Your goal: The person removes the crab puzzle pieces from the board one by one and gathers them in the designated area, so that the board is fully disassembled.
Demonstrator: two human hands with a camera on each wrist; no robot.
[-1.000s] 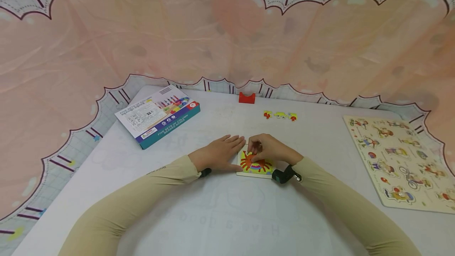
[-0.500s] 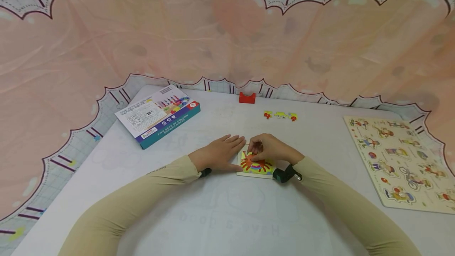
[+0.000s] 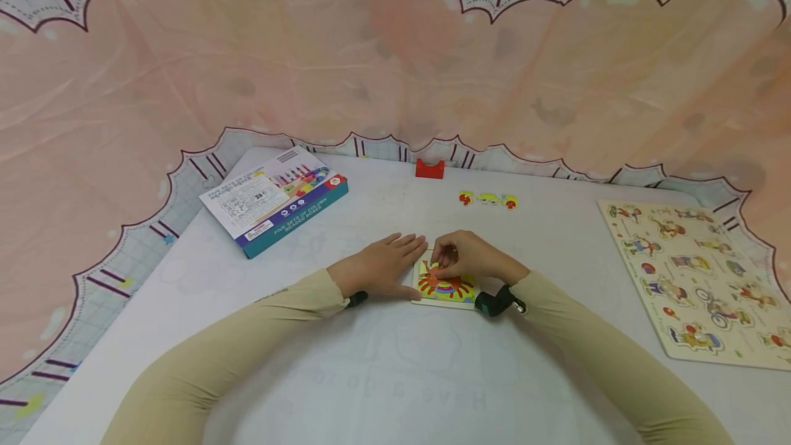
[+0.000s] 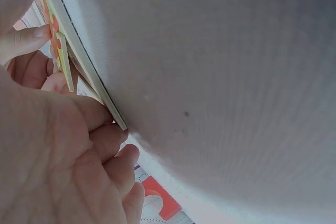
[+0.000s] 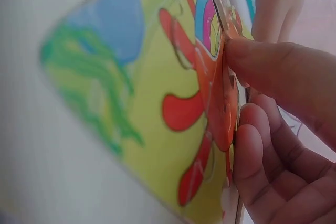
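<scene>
A small square crab puzzle (image 3: 446, 290) in yellow and orange-red lies on the table in front of me, in a pale board. My left hand (image 3: 380, 268) rests palm down at the board's left side, fingers stretched out and touching its edge. Over the puzzle's upper part, my right hand (image 3: 471, 257) pinches a puzzle piece (image 4: 64, 61) between thumb and fingers. In the left wrist view that piece tilts up out of the board. The right wrist view has the thumb on the orange crab body (image 5: 218, 98); the curled fingers hide the board's far corner.
Several loose red and yellow puzzle pieces (image 3: 488, 200) lie in a row farther back. Behind them stands a red notched block (image 3: 429, 169). A beaded-boxes carton (image 3: 274, 201) is at back left, and a large picture puzzle board (image 3: 698, 280) lies at right.
</scene>
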